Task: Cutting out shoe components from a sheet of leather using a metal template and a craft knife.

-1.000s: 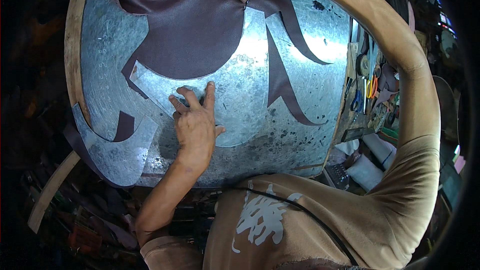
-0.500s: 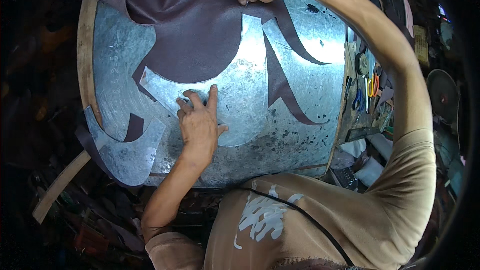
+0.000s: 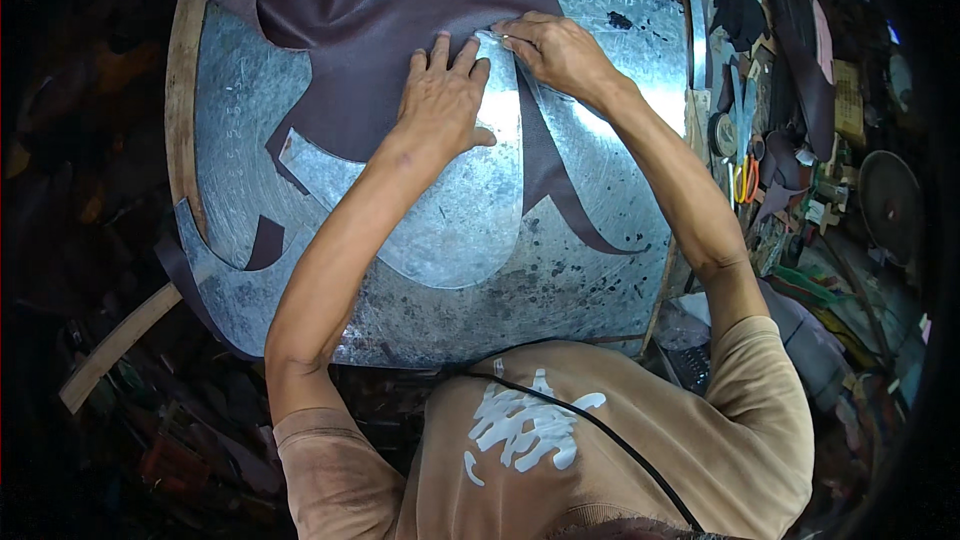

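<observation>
Dark brown leather (image 3: 400, 10) lay over the far half of a metal-covered table (image 3: 600, 270). A curved metal template (image 3: 460, 210) rested on it, its tip reaching the leather's edge. Left hand (image 3: 445, 100) lay flat on the template's upper end, fingers spread and pressing down. Right hand (image 3: 560, 50) sat just beside it at the template's tip, fingertips pinched together on something small; could not tell what. Judged well along: several curved shapes were already cut out of the leather, leaving a thin brown strip (image 3: 560, 190) and a scrap (image 3: 265, 240) on the metal. Most of the hide at the far side was uncut. Table had a wooden rim (image 3: 183, 110) and scratched, spotted sheet metal. Scissors with orange handles (image 3: 745, 175) and mixed clutter crowded the right side. Surroundings dark.
</observation>
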Tool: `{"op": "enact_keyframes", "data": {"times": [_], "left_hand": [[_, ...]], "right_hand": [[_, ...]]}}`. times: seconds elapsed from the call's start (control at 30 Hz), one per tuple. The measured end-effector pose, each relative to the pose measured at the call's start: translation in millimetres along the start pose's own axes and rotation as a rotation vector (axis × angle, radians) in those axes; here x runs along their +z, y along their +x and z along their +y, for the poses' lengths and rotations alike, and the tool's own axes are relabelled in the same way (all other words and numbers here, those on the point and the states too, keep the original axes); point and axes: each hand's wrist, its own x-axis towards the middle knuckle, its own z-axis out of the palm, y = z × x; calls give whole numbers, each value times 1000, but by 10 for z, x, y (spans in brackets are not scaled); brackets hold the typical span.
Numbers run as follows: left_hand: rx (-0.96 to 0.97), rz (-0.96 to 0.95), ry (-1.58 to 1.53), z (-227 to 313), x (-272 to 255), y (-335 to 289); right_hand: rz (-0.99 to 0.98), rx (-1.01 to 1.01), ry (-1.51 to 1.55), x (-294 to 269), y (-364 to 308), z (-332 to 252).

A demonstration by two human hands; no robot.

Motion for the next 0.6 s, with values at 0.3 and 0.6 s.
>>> {"op": "enact_keyframes", "data": {"times": [0.3,0.6], "left_hand": [[17,-68,29,17,-54,63],[19,-100,94,53,-85,123]], "right_hand": [[-23,49,-27,24,17,7],[-51,-11,-96,57,36,83]]}}
